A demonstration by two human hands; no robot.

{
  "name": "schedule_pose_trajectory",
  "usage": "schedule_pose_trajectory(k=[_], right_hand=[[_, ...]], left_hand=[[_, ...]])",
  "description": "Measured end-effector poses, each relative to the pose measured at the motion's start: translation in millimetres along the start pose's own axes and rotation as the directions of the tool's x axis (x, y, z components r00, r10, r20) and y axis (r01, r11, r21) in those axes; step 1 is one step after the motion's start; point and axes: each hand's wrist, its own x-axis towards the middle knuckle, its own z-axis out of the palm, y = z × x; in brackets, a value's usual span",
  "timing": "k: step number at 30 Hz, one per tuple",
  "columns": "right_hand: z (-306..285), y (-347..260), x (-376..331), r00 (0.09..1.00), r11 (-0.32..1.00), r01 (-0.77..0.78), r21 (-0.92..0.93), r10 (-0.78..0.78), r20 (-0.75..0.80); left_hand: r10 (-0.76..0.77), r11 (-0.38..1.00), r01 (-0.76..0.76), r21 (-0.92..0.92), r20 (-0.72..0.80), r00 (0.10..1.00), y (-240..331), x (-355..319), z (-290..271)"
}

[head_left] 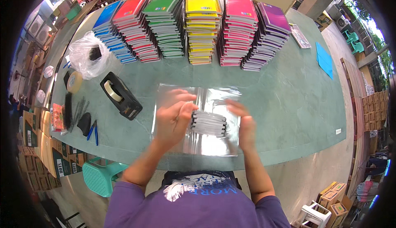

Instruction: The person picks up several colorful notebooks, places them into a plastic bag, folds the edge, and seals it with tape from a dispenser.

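My left hand (172, 116) and my right hand (243, 122) press on a stack of clear plastic bags (198, 94) lying on the green table (288, 104) right in front of me. Between the hands lies a small grey stack (209, 123), blurred, and my left fingertips touch its left edge. My right hand stands flat on edge against its right side. Both hands are motion-blurred. Behind the bags, six stacks of spiral notebooks stand in a row: blue (110, 32), red (134, 28), green (166, 23), yellow (201, 25), pink (237, 30) and purple (266, 36).
A black tape dispenser (120, 96) sits left of the bags. Further left lie a tape roll (74, 82), a crumpled plastic bag (87, 54), black spiral bindings (78, 110) and blue-handled pliers (93, 131). A blue sheet (324, 59) lies at the right. A teal plastic stool (99, 176) stands below the table.
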Motion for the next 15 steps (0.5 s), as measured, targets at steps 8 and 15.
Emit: schedule_pose_trajectory(k=[8, 15], right_hand=[[-8.8, 46.8, -73.2, 0.998, 0.919, 0.061, -0.39, -0.057, 0.02], [-17.7, 25.2, -38.8, 0.885, 0.561, 0.465, -0.685, -0.281, 0.371]], left_hand=[[0.4, 0.469, -0.632, 0.617, 0.49, 0.774, 20.3, -10.6, 25.3], [0.178, 0.728, -0.679, 0.094, 0.931, 0.32, 41.9, -29.0, -5.0]])
